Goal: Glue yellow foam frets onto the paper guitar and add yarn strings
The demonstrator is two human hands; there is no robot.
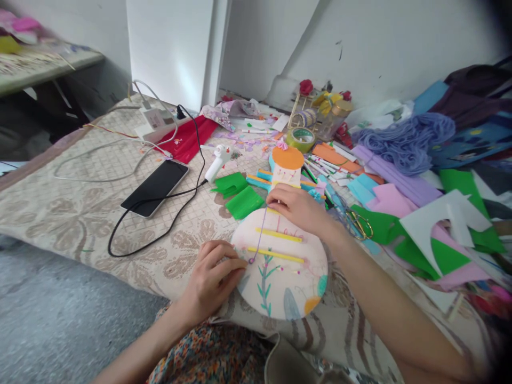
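A white guitar-shaped paper craft [250, 288] lies on the cloth-covered table, its round body towards me. Painted plants and faint lettering decorate it, and yellow strips [280, 255] cross the body. A thin purple yarn [261, 234] runs over the left part of the body. My right hand [298, 208] is closed at the top of the body, pinching the yarn's upper end. At the body's left edge, my left hand [216, 272] has its fingers pinched together by the yarn's lower, curled end. Beyond my right hand is the orange round head [288, 158] of the craft.
Left of the craft lie green paper pieces [244, 201], a white glue gun [218, 162] with a black cord and a phone [155, 188]. To the right are scissors [360, 225], markers, paper scraps and a blue yarn bundle [404, 140]. Green tape [301, 140] sits behind.
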